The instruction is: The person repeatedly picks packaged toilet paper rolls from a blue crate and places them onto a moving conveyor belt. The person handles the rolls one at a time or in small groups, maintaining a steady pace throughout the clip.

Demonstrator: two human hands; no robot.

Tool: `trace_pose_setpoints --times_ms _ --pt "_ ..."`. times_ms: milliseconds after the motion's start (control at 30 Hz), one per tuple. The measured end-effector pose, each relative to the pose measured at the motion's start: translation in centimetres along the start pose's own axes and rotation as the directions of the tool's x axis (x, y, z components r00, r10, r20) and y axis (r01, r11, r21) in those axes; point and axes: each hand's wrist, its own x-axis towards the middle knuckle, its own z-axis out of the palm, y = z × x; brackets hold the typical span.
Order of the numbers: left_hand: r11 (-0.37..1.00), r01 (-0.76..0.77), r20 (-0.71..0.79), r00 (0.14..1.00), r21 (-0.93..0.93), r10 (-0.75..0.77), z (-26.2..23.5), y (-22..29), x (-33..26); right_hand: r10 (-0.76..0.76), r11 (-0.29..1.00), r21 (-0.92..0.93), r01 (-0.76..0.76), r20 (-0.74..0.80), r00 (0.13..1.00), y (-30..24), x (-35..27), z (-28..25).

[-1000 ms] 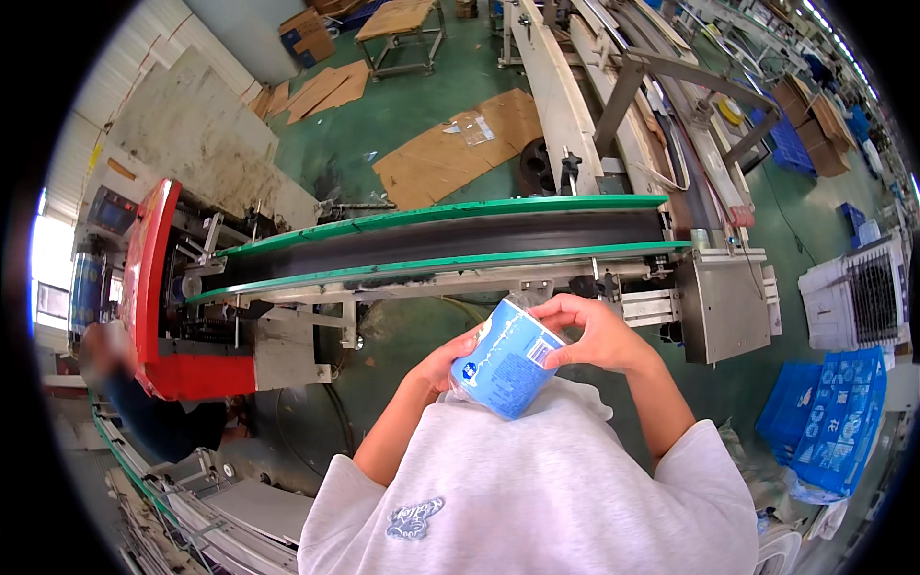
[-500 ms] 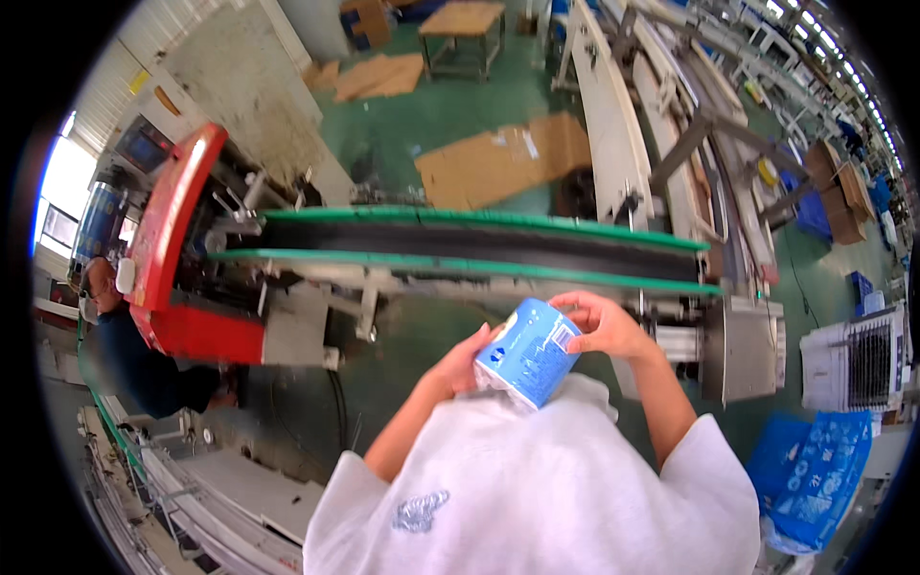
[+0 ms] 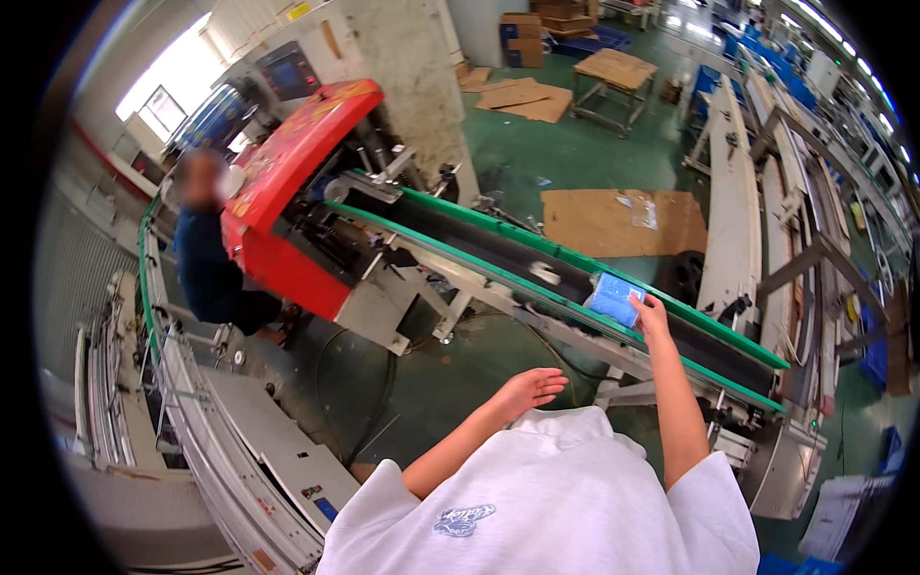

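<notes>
My right hand (image 3: 651,316) reaches forward over the conveyor, its fingers closed on the right end of a blue plastic-wrapped roll (image 3: 615,299). The roll lies on its side at the dark conveyor belt (image 3: 709,342), between the green guide rails; whether it rests fully on the belt, I cannot tell. My left hand (image 3: 534,389) hovers in front of my chest, short of the conveyor, with fingers stretched out and nothing in them. Left of the roll, a small blurred white thing (image 3: 544,273) shows on the belt.
A red machine (image 3: 297,172) stands at the belt's left end, with another person (image 3: 206,249) beside it. Flat cardboard (image 3: 623,222) lies on the green floor behind the conveyor. A low table (image 3: 615,72) stands farther back. Metal line frames (image 3: 738,182) run along the right.
The roll went from between both my hands at my chest forward to the belt, in my right hand. My left hand let go and opened. The view has turned leftward.
</notes>
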Motion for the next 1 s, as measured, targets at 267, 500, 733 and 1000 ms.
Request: trace_pose_setpoints --times_ms 267,500,733,1000 --pt "0.998 0.035 0.031 0.999 0.049 -0.036 0.2 0.3 2.0 -0.115 0.576 -0.814 0.079 0.015 0.993 0.1 1.4 -12.6" --pt "0.934 0.187 0.059 0.975 0.306 -0.214 2.1 -1.4 5.2 -0.693 0.541 -0.830 0.133 -0.351 0.630 -0.3 -19.6 -17.0" --pt "0.520 0.227 0.212 0.726 0.823 -0.654 2.3 -11.4 15.4 -0.519 0.695 -0.719 -0.006 -0.507 0.688 11.6 -33.4 -17.6" --pt "0.153 0.405 -0.225 0.740 0.901 -0.634 -7.4 -19.9 23.4 0.309 0.759 0.138 -0.637 -0.937 0.165 33.9 -52.7 -22.4"
